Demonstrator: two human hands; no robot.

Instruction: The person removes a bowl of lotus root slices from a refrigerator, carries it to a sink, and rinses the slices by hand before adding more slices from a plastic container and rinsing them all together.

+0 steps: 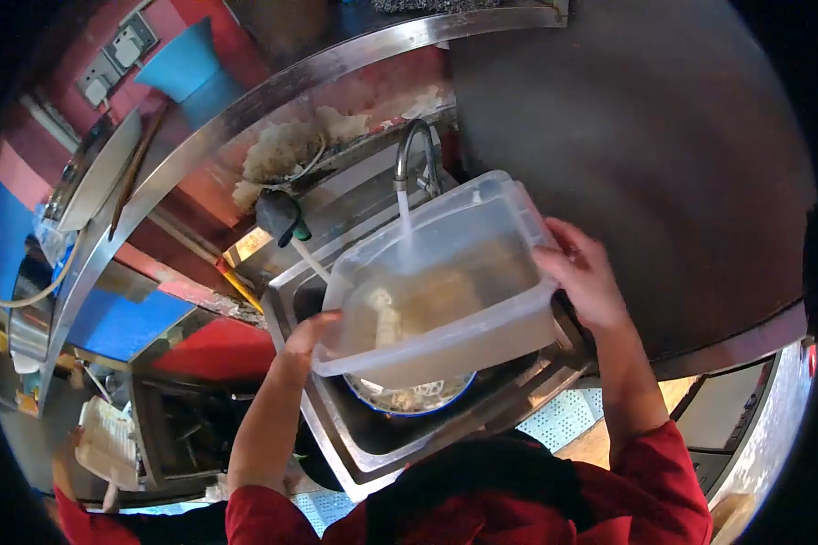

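Both my hands hold a translucent plastic tub (509, 318) tilted over the metal sink (364, 459). My left hand (311, 334) grips its left end, and my right hand (583, 272) is closed round the right rim. Water runs from the curved tap (415, 150) into the tub. Cloudy, brownish liquid lies inside, with a pale patch I cannot make out. Partly hidden beneath the tub, a blue-rimmed bowl (413, 400) sits in the sink with pale bits in it.
A dark-headed tool with a white handle (282, 218) leans at the sink's left. A curved metal shelf edge (182, 163) runs above, carrying a blue container (186, 68). At lower left, another person's hand (65, 463) is by a white tray (109, 440).
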